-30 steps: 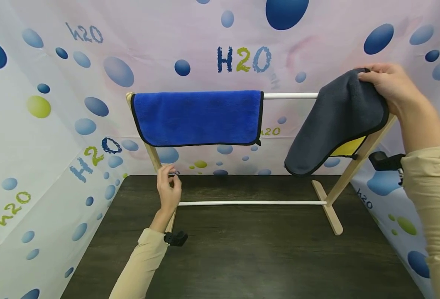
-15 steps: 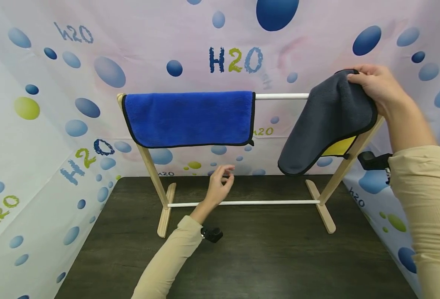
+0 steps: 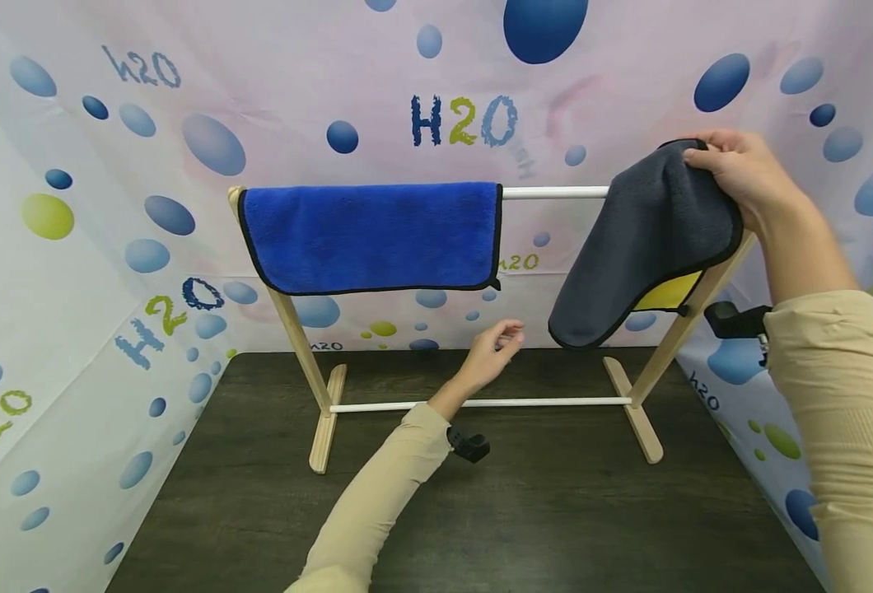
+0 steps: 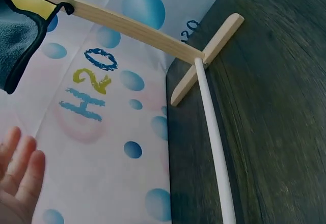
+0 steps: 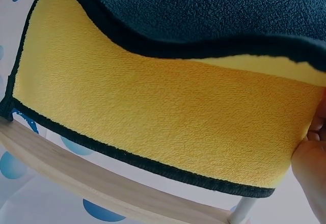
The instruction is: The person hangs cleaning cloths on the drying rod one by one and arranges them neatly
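A two-sided towel (image 3: 640,239), dark grey on one face and yellow on the other with black edging, hangs slanted at the right end of the white upper rail (image 3: 555,193). My right hand (image 3: 749,177) pinches its top between thumb and fingers beside the rail's end. In the right wrist view the towel's yellow face (image 5: 163,117) fills much of the picture, with the grey flap above. My left hand (image 3: 490,354) holds nothing; it is in the air below and left of that towel, fingers loosely bent. A blue towel (image 3: 370,239) drapes over the rail's left part.
The rack has wooden side posts (image 3: 296,346), wooden feet (image 3: 632,412) and a white lower rail (image 3: 548,403). It stands on a dark wood table (image 3: 525,511). Behind it hangs a printed backdrop (image 3: 281,99) with coloured dots and H2O lettering.
My left hand has moved right from the left post to near the middle right of the rack. The right hand keeps its pinch on the grey-and-yellow towel. The view has shifted slightly.
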{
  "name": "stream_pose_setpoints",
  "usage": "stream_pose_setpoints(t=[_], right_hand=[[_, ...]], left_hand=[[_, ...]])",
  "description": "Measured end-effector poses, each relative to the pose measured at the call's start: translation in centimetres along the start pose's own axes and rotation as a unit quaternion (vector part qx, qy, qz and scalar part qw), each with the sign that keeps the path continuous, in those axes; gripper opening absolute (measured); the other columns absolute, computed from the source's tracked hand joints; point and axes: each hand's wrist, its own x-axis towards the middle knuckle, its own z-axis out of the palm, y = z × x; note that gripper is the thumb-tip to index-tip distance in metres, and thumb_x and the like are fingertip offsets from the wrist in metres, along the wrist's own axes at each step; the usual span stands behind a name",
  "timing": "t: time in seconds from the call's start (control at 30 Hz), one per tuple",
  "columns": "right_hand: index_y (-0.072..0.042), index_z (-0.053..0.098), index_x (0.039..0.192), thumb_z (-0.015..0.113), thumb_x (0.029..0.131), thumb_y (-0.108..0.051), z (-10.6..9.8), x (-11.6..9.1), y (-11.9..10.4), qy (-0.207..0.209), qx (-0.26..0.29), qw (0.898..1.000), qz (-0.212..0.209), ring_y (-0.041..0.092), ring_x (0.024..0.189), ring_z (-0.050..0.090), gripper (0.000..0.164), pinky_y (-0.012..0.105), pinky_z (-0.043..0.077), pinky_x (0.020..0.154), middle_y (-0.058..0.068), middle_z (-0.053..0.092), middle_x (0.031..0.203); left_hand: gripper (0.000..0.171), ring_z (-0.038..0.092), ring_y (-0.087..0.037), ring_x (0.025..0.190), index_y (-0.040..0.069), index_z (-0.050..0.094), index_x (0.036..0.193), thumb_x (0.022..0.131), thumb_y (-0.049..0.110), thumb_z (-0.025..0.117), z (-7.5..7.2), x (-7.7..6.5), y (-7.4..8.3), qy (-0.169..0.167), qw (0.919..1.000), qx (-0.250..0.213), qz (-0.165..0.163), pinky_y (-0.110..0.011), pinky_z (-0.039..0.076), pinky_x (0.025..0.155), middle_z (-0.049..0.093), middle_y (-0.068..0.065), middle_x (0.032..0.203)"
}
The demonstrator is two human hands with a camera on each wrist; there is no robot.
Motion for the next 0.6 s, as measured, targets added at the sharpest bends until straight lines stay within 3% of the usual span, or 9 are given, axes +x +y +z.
stream_pose_setpoints(t=[0.13, 0.2, 0.27, 0.37, 0.47, 0.6], right_hand=[[-0.019, 0.060, 0.100, 0.056, 0.091, -0.022, -0.1, -0.1, 0.1, 0.001, -0.003, 1.000, -0.005, 0.007, 0.073, 0.054, 0.011, 0.015, 0.048, 0.061, -0.007, 0.058, 0.092], [-0.018, 0.060, 0.102, 0.056, 0.091, -0.022, 0.0, -0.1, 0.1, 0.000, -0.002, 1.000, -0.007, 0.007, 0.073, 0.054, 0.012, 0.015, 0.048, 0.061, -0.007, 0.058, 0.092], [-0.017, 0.058, 0.103, 0.056, 0.091, -0.022, 0.0, -0.1, 0.1, 0.000, -0.003, 1.000, -0.007, 0.007, 0.074, 0.054, 0.013, 0.014, 0.048, 0.061, -0.007, 0.058, 0.092], [-0.016, 0.057, 0.105, 0.056, 0.091, -0.023, 0.1, -0.1, 0.1, 0.003, -0.009, 1.000, -0.005, 0.007, 0.073, 0.054, 0.016, 0.014, 0.048, 0.061, -0.007, 0.058, 0.092], [-0.016, 0.056, 0.105, 0.056, 0.091, -0.024, 0.2, -0.2, 0.0, 0.005, -0.013, 1.000, -0.001, 0.007, 0.073, 0.054, 0.017, 0.014, 0.048, 0.061, -0.007, 0.058, 0.091], [-0.017, 0.058, 0.104, 0.056, 0.091, -0.023, 0.2, -0.2, -0.1, 0.003, -0.002, 1.000, -0.004, 0.007, 0.072, 0.054, 0.014, 0.014, 0.049, 0.061, -0.007, 0.058, 0.090]], left_hand=[[0.034, 0.060, -0.036, 0.092, -0.003, 0.050, 0.125, 0.096, 0.014, 0.047, 1.5, 1.9, -2.0, -0.017, 0.9988, -0.025, -0.039, -0.038, 0.053, 0.069, 0.058, -0.024, 0.114], [0.034, 0.061, -0.035, 0.091, 0.000, 0.051, 0.125, 0.096, 0.017, 0.047, 2.2, 2.7, -3.0, -0.015, 0.9982, -0.027, -0.051, -0.034, 0.053, 0.066, 0.059, -0.021, 0.113], [0.035, 0.061, -0.033, 0.092, 0.000, 0.051, 0.125, 0.096, 0.018, 0.047, 2.7, 3.2, -2.8, -0.017, 0.9973, -0.027, -0.067, -0.034, 0.053, 0.066, 0.060, -0.020, 0.114], [0.036, 0.063, -0.028, 0.089, 0.002, 0.052, 0.125, 0.096, 0.022, 0.047, 3.2, 3.7, -2.6, -0.015, 0.9959, -0.018, -0.087, -0.024, 0.051, 0.060, 0.061, -0.015, 0.114], [0.039, 0.065, -0.022, 0.087, 0.003, 0.053, 0.125, 0.096, 0.027, 0.046, 3.6, 4.1, -2.2, -0.017, 0.9929, -0.022, -0.116, -0.024, 0.052, 0.062, 0.063, -0.013, 0.113], [0.045, 0.065, -0.021, 0.091, 0.001, 0.052, 0.126, 0.097, 0.034, 0.041, 4.0, 4.7, -1.5, -0.020, 0.9832, -0.068, -0.168, -0.028, 0.053, 0.069, 0.064, -0.014, 0.110]])
